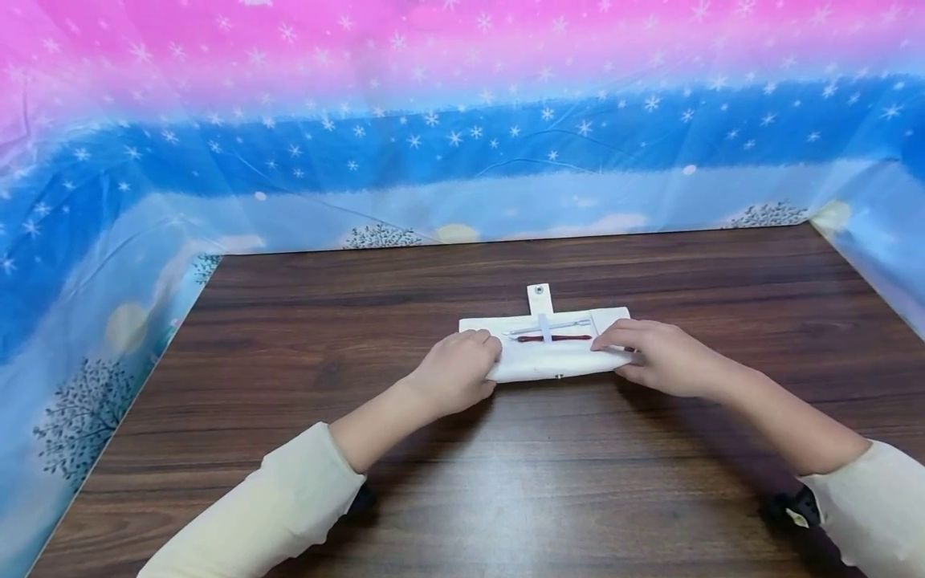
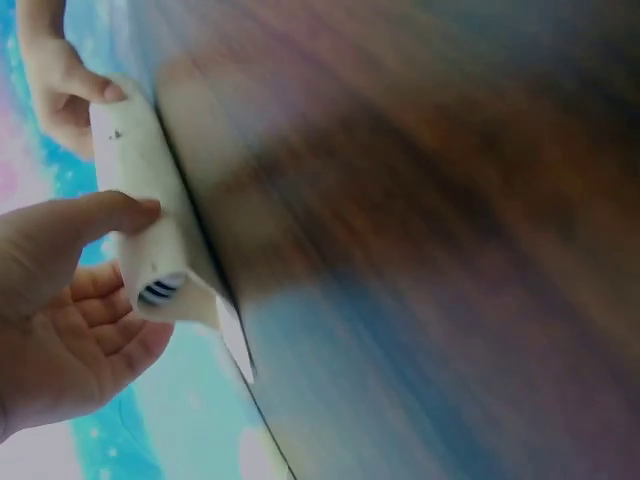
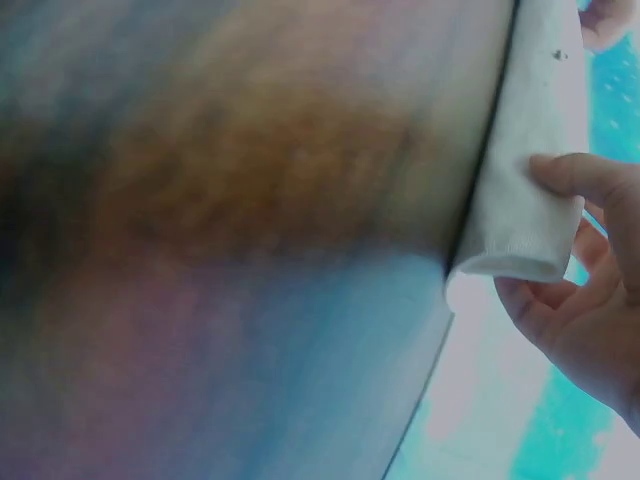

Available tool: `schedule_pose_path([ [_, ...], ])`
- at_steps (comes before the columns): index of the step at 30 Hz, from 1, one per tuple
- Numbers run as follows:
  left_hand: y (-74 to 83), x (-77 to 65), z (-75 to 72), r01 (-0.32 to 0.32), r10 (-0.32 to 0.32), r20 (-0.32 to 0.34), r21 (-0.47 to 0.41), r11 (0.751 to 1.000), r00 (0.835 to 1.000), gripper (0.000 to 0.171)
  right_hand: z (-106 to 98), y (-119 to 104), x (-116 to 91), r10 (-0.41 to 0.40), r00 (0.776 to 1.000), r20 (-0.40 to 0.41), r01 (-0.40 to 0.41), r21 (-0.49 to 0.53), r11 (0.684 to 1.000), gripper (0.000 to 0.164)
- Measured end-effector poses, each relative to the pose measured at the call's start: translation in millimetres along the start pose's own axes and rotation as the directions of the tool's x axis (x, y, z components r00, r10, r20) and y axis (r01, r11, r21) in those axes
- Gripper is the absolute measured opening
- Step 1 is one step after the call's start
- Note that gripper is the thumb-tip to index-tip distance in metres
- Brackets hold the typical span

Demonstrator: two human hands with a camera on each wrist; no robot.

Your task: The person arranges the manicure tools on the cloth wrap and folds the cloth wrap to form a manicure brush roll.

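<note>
A white tool pouch [image 1: 535, 365], partly rolled up, lies on the table in the head view. Its snap strap [image 1: 539, 299] points toward the back. Under a small band on its inner face sit a silver tool [image 1: 571, 325] and a dark red tool [image 1: 571, 338]. My left hand [image 1: 462, 365] grips the left end, thumb at the front and fingers over the top. At the other end my right hand [image 1: 661, 357] grips the fold the same way. In the left wrist view, dark striped items [image 2: 162, 290] show inside the rolled end [image 2: 180, 245].
The brown wood-grain table [image 1: 361, 305] runs to a back edge. Behind it and along both sides hangs a pink and blue snowflake cloth [image 1: 433, 144]. Dark wrist devices [image 1: 795, 507] sit under the cream sleeves [image 1: 289, 490].
</note>
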State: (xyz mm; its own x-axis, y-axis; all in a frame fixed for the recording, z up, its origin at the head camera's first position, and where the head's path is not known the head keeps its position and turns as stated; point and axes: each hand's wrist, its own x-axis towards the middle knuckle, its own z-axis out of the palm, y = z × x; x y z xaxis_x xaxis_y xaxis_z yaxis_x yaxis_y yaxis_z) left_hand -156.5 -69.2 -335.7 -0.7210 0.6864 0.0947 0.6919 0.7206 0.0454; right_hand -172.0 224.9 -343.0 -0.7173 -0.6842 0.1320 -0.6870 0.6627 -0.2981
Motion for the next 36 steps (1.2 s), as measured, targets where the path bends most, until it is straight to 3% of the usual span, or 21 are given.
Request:
schedule_pose_path([
  [3,-1.2,-3.8,-6.9,0.056,-0.041,0.089,-0.179,0.982,0.995,0.026,-7.2,-0.7,-3.1,0.037,0.997,0.065,-0.044,0.108,0.993,0.034],
  [8,-5.2,-8.7,-19.5,0.158,-0.065,0.223,-0.432,0.888,0.973,0.018,-21.9,1.1,-8.0,0.076,0.962,0.264,-0.163,0.326,0.931,0.03],
  [11,-9.1,-8.6,-21.8,0.19,-0.061,0.262,-0.503,0.843,0.963,0.016,-24.8,4.7,-7.2,0.098,0.938,0.331,-0.227,0.378,0.897,0.032],
  [15,-14.2,-4.4,-19.2,0.218,-0.083,0.267,-0.525,0.823,0.96,0.021,-21.8,11.3,-3.0,0.137,0.927,0.35,-0.278,0.396,0.875,0.034],
  [20,-17.1,3.9,-12.6,0.274,-0.125,0.313,-0.496,0.824,0.942,0.025,-17.0,15.7,0.6,0.186,0.916,0.357,-0.316,0.353,0.881,0.042],
  [23,-17.2,7.2,-8.8,0.29,-0.144,0.329,-0.457,0.841,0.933,0.027,-15.2,15.0,2.9,0.207,0.913,0.351,-0.323,0.317,0.892,0.043],
  [27,-16.2,8.7,-5.9,0.237,-0.129,0.281,-0.396,0.887,0.951,0.024,-13.1,12.1,7.1,0.188,0.931,0.312,-0.277,0.271,0.922,0.038],
  [32,-14.3,10.3,-5.4,0.175,-0.097,0.234,-0.339,0.925,0.967,0.042,-11.1,9.8,11.3,0.19,0.946,0.264,-0.244,0.193,0.95,0.036],
  [36,-10.2,11.3,-4.2,0.152,-0.099,0.183,-0.303,0.941,0.978,0.026,-9.9,10.4,11.3,0.211,0.942,0.262,-0.261,0.174,0.95,0.035],
])
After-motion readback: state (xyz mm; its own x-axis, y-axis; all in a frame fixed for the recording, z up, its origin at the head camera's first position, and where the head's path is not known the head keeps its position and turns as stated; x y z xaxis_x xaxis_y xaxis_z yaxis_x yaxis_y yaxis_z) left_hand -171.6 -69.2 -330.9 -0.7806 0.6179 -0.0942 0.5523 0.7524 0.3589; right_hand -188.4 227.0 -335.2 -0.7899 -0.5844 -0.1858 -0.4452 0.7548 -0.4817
